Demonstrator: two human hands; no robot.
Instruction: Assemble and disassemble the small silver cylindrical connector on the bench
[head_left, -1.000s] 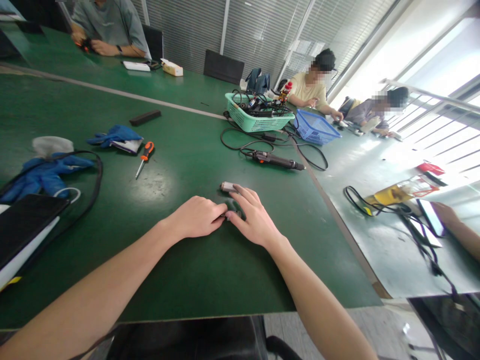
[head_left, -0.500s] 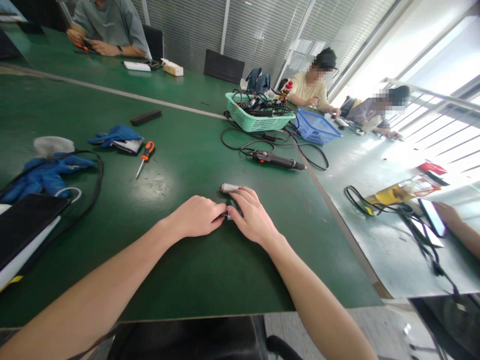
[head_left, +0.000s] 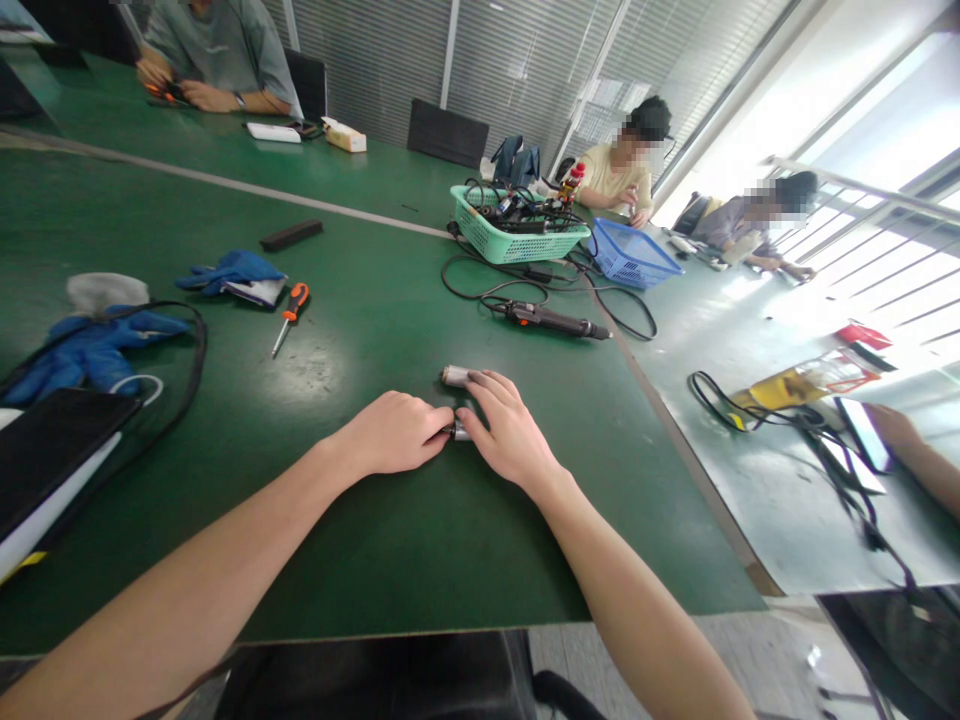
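Both my hands rest near the middle of the green table (head_left: 375,575). My left hand (head_left: 397,430) is closed, its thumb and fingers pinching the dark, thin end of a small silver metal cylinder (head_left: 461,431). My right hand (head_left: 510,430) is curved over the other end of this piece, its thumb lying along it. Under its fingertips is a second silver cylinder (head_left: 455,376), lying just beyond the first. The right palm hides much of both pieces, so their full shape cannot be seen.
An electric screwdriver (head_left: 559,321) with a looped cable lies ahead, before a green basket (head_left: 517,245) of cables and tools and a blue basket (head_left: 634,255). To the left are an orange-handled screwdriver (head_left: 298,303), blue gloves (head_left: 240,270) and a black device (head_left: 64,450). Co-workers sit around.
My right thumb and fingers have shifted slightly, baring more of both silver cylinders. My left hand keeps its place. Across the table, a co-worker's hands have moved.
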